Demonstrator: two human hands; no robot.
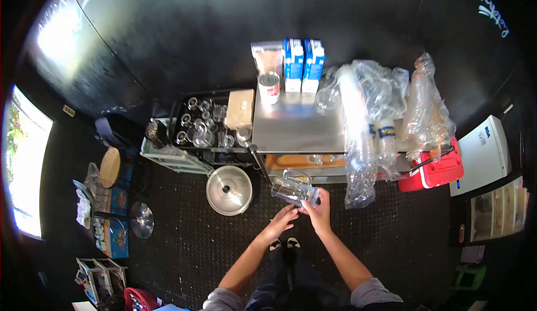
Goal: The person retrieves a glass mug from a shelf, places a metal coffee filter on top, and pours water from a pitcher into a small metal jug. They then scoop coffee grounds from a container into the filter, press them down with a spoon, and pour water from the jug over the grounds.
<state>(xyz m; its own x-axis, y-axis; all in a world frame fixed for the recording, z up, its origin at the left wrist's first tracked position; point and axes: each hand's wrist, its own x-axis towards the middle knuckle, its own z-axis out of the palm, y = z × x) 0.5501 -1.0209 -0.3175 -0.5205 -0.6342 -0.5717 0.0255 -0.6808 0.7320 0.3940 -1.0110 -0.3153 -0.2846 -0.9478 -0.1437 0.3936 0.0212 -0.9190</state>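
My right hand (318, 208) grips the base of a clear glass pitcher (292, 188), which lies tilted with its mouth toward the left. My left hand (283, 220) is just under the pitcher's base, fingers touching my right hand; whether it also touches the pitcher I cannot tell. Both hands are held over the dark studded floor, in front of a steel table (296, 129).
On the table stand two blue-white cartons (303, 65), a can (269, 87), a bag and plastic-wrapped cup stacks (363, 126). A tray of glasses (204, 123) is left of it. A metal pot lid (229, 189), red cooler (436, 171) and white fridge (484, 154) stand nearby.
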